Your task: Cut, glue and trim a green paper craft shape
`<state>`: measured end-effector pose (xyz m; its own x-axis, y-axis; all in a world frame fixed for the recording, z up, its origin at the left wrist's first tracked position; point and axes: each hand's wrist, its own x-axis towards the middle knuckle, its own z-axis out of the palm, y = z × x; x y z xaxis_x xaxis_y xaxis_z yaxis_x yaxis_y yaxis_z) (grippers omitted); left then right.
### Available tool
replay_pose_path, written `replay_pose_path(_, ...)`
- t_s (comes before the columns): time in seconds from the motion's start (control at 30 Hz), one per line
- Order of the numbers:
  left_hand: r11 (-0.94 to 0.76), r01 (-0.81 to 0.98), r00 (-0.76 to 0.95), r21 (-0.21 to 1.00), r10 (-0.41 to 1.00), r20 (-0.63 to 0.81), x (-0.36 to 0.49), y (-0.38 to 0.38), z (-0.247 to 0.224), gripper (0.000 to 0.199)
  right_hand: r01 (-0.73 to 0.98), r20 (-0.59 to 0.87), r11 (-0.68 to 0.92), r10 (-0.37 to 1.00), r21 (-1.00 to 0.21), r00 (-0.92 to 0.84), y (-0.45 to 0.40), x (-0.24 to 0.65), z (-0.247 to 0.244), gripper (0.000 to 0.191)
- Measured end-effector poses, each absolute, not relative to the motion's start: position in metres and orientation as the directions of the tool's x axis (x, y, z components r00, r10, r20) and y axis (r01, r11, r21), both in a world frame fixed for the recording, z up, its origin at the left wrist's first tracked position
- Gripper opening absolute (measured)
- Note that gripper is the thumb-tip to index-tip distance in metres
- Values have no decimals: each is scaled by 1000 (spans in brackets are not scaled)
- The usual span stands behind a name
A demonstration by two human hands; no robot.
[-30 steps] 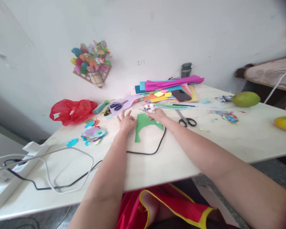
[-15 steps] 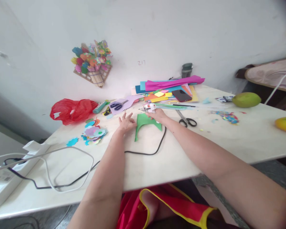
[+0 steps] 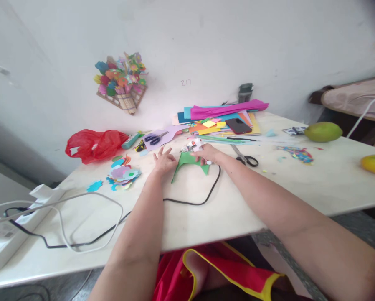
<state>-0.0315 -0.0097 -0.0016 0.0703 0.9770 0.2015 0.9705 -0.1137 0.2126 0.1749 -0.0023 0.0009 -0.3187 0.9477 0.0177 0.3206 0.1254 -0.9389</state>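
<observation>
My right hand [image 3: 207,154] is wrapped round a white glue gun [image 3: 195,144], whose nozzle end points left. A black cord runs from it across the table. Under the gun and my right fingers lies a green paper piece [image 3: 185,159] with a curved cut-out along its near side. My left hand [image 3: 165,161] rests at the left of the green piece, fingers spread and holding nothing; its thumb side is close to the paper's left edge.
Purple-handled scissors [image 3: 153,139], a red plastic bag [image 3: 95,145] and paper flower shapes [image 3: 123,173] are on the left. Black-handled scissors [image 3: 246,159], a phone [image 3: 238,126] and a green mango [image 3: 323,132] are on the right. A power strip [image 3: 13,234] stands front left.
The green piece has shifted slightly left and its left strip now slants more. The glue gun has moved a little left and down with my right hand.
</observation>
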Motion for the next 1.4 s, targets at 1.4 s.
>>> replay_pose_path(1.4,-136,972,165,192,976,-144,-46,-19,25,16,314,-63,21,965,-949,-254,-2,178,7,18)
